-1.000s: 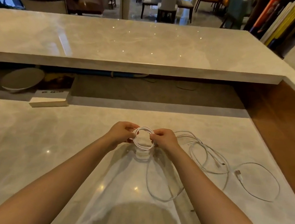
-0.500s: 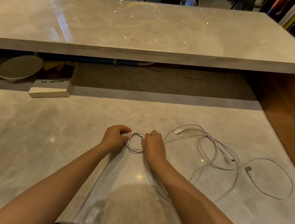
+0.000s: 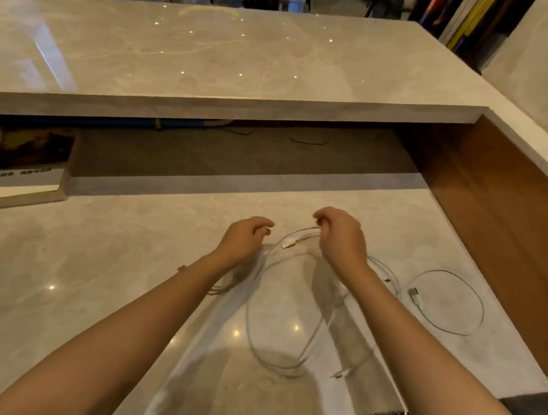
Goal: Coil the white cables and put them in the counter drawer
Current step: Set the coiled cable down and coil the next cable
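A thin white cable [image 3: 277, 368] lies in slack, smooth loops toward the front edge of the polished stone worktop [image 3: 83, 287]. The right hand [image 3: 341, 239] pinches it just behind its plug [image 3: 288, 243], fingers curled. The left hand [image 3: 242, 239] hovers beside it with fingers curled, on what I cannot tell. Winding even, loose turns without kinks should serve best. A second cable [image 3: 454, 332] forms a ring near the right edge.

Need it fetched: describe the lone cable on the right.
Find the lower marble counter and go to its right end, beside the brown wooden panel. The cable there lies as one thin round loop, alone, apart from the tangled cables under the right hand.
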A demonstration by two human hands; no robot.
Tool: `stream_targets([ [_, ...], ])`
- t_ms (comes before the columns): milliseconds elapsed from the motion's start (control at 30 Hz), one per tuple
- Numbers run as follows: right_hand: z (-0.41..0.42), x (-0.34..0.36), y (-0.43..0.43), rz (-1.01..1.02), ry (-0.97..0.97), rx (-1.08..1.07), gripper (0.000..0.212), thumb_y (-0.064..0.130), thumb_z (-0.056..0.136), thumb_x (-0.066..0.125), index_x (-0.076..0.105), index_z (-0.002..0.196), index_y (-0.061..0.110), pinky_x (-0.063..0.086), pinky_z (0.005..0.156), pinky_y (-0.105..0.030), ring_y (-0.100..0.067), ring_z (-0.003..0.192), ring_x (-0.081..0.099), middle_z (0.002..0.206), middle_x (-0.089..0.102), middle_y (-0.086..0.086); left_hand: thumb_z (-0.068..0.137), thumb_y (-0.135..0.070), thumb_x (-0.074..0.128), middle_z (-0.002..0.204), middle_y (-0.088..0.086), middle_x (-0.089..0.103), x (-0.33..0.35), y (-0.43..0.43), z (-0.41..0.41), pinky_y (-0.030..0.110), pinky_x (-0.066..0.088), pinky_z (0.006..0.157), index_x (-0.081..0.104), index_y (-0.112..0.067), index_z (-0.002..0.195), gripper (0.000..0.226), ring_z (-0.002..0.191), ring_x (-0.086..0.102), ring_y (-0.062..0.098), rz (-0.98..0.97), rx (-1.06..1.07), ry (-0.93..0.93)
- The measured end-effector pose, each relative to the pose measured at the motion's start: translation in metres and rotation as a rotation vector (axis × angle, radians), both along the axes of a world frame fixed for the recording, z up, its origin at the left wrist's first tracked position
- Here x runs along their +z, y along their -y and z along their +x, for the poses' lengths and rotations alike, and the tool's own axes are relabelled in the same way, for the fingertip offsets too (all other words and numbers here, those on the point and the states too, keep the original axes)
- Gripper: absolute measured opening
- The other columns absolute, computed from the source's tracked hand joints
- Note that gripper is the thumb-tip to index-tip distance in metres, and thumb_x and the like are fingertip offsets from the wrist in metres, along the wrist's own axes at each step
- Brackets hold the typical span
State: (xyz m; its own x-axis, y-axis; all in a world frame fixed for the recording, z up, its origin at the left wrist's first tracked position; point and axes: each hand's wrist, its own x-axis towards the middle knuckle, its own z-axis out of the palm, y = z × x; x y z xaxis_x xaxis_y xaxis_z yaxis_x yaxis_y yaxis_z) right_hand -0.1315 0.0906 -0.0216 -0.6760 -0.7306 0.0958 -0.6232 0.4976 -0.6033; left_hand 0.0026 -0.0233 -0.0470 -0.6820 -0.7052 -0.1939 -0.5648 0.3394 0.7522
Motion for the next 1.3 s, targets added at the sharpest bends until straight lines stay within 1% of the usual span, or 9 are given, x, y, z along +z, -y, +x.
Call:
stream_targets([
  [233,-0.078,-0.041,-0.025,0.405,0.066,-0.003,0.021,0.017,0.09,0.056,0.069,0.104,0.008,0.046,0.081,-0.036,-0.032,0.103,0.059,0.111,0.067,-0.015,0.087,-0.01,0.057,0.119,0.011,0.065,-0.014,0.005,-0.061,0.029,0.044,0.092,0.061,-0.012,0.121,0.034,0.107,0.059,0.024,-0.035,-0.143,0.176],
  [367,-0.084,-0.061,-0.021,0.328,0.08,-0.043,0.022,0.01,0.087,0.058,0.063,0.108,0.005,0.043,0.078,-0.033,-0.033,0.103,0.058,0.112,0.062,-0.016,0.081,-0.02,0.069,0.119,0.011,0.064,-0.026,0.01,-0.076,0.031,0.045,0.088,0.061,-0.012,0.119,0.04,0.106,0.059,0.026,-0.113,-0.214,0.27],
  [533,-0.093,-0.069,-0.023,0.305,0.11,-0.013,0.021,0.003,0.087,0.05,0.06,0.105,0.005,0.039,0.072,-0.032,-0.033,0.098,0.056,0.107,0.06,-0.016,0.09,-0.016,0.055,0.122,0.015,0.058,-0.032,0.007,-0.086,0.033,0.043,0.086,0.054,-0.008,0.119,0.03,0.108,0.054,0.031,-0.215,-0.343,0.353],
  [733,-0.111,-0.044,-0.041,0.078,0.412,-0.04,0.008,0.004,0.086,0.056,0.056,0.091,0.01,0.042,0.059,-0.023,-0.021,0.077,0.051,0.085,0.054,-0.005,0.092,-0.009,0.042,0.119,0.019,0.048,0.006,0.012,-0.107,0.03,0.035,0.076,0.059,-0.005,0.107,0.023,0.098,0.051,0.035,-0.282,-0.557,0.442],
  [833,-0.119,-0.014,-0.051,0.003,0.516,0.016,0.011,-0.001,0.083,0.061,0.055,0.085,0.008,0.048,0.066,-0.031,-0.018,0.068,0.052,0.073,0.053,-0.004,0.089,0.001,0.04,0.117,0.013,0.053,0.04,0.008,-0.122,0.029,0.037,0.078,0.058,-0.008,0.105,0.025,0.098,0.051,0.029,-0.334,-0.656,0.462],
  [967,-0.128,0.039,-0.064,-0.063,0.527,0.085,0.006,0.004,0.084,0.064,0.059,0.089,0.005,0.052,0.075,-0.035,-0.019,0.072,0.057,0.076,0.058,-0.006,0.093,-0.011,0.044,0.101,0.0,0.054,0.097,0.0,-0.135,0.023,0.039,0.073,0.057,-0.012,0.115,0.026,0.091,0.05,0.016,-0.306,-0.756,0.379],
  [1100,-0.134,0.092,-0.08,-0.096,0.516,0.093,0.006,0.012,0.085,0.066,0.063,0.088,0.007,0.052,0.08,-0.032,-0.018,0.079,0.06,0.085,0.063,-0.009,0.098,-0.033,0.041,0.077,-0.002,0.054,0.149,-0.014,-0.138,0.023,0.041,0.067,0.062,-0.014,0.103,0.029,0.071,0.049,0.013,-0.163,-0.766,0.213],
  [1200,-0.133,0.13,-0.089,-0.157,0.449,0.085,0.003,0.013,0.086,0.064,0.062,0.087,0.011,0.05,0.078,-0.025,-0.015,0.081,0.061,0.087,0.064,-0.006,0.1,-0.027,0.037,0.07,0.0,0.048,0.185,-0.029,-0.138,0.023,0.038,0.059,0.06,-0.011,0.098,0.029,0.06,0.042,0.012,-0.069,-0.749,0.079],
  [1300,-0.129,0.164,-0.094,-0.292,0.469,0.038,0.004,0.01,0.088,0.061,0.059,0.085,0.012,0.053,0.083,-0.033,-0.018,0.08,0.063,0.081,0.066,-0.006,0.099,-0.026,0.038,0.065,-0.003,0.041,0.221,-0.043,-0.135,0.022,0.031,0.053,0.056,-0.012,0.093,0.024,0.055,0.035,0.01,0.075,-0.733,-0.062],
])
